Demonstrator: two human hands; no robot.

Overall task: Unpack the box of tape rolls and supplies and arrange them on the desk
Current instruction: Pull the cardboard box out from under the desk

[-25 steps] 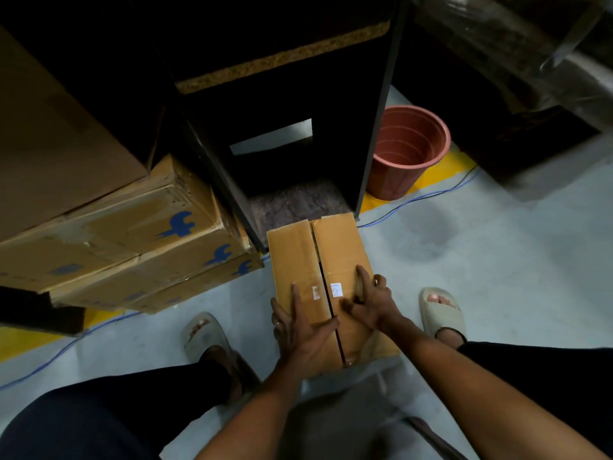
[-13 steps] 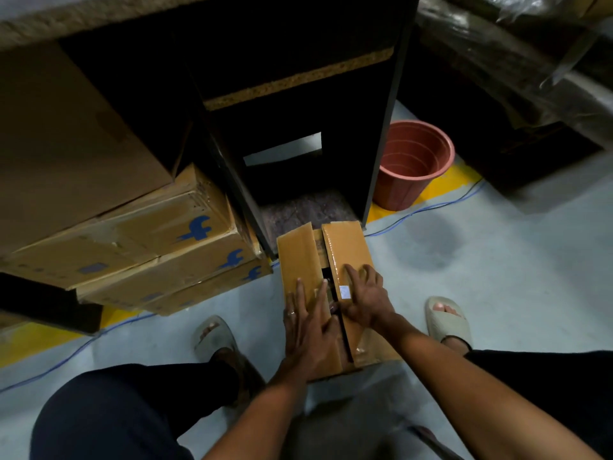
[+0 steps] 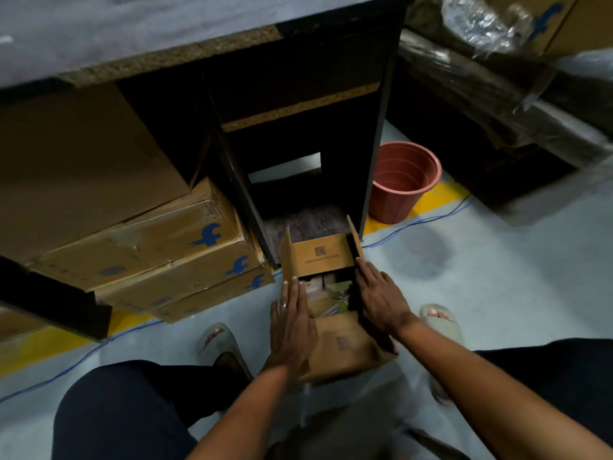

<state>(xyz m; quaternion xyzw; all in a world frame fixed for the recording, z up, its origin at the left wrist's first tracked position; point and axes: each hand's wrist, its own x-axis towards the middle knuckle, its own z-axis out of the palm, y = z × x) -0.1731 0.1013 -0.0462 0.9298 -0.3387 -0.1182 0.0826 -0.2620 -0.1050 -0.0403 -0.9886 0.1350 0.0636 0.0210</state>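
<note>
Brown cardboard box point(image 3: 335, 346): on grey floor before dark bench point(image 3: 166, 38), flaps up. Left hand point(image 3: 290, 322) and right hand point(image 3: 381, 298), fingers straight, press side flaps apart, exposing contents.

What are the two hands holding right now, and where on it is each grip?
Both are on the cardboard box. The left hand presses flat against the left flap; the right hand presses the right flap outward. Neither hand closes a grip.
</note>
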